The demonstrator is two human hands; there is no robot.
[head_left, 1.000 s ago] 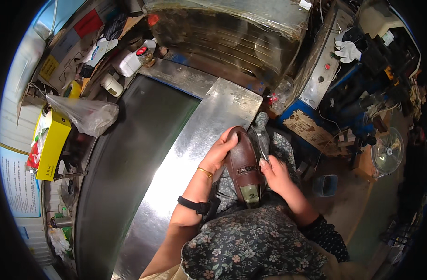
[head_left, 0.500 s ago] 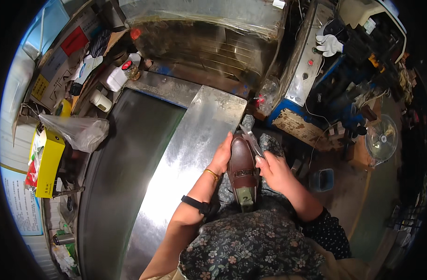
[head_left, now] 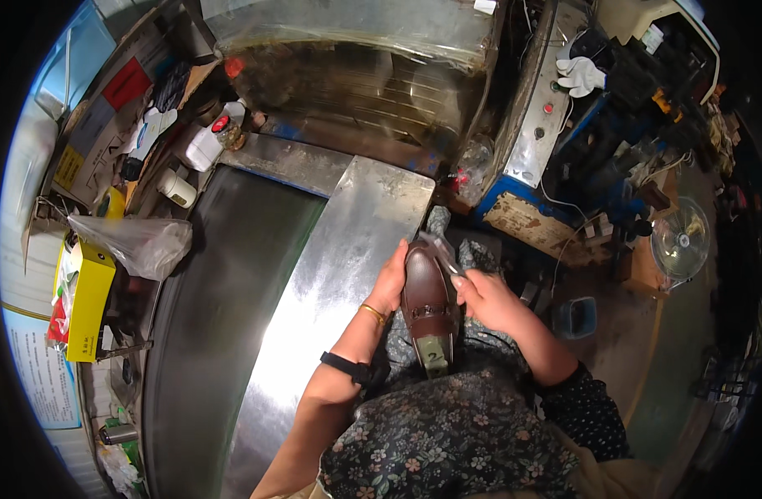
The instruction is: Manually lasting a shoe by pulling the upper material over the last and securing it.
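Observation:
A brown leather loafer with a strap across its front is held over my lap, toe pointing away from me. A green shoe last shows in its opening. My left hand is closed on the shoe's left side near the toe. On the other side, my right hand grips a slim grey metal hand tool, whose far end lies along the right edge of the toe. Motion blurs the tool, so its exact kind cannot be made out.
Left of my lap runs a shiny metal ledge, with a dark conveyor belt beyond it. A yellow box and a plastic bag are at far left. Machinery with a white glove and a fan are to the right.
The tool's far end has shifted slightly left along the toe edge. Both hands keep their hold, and the whole view has moved a little.

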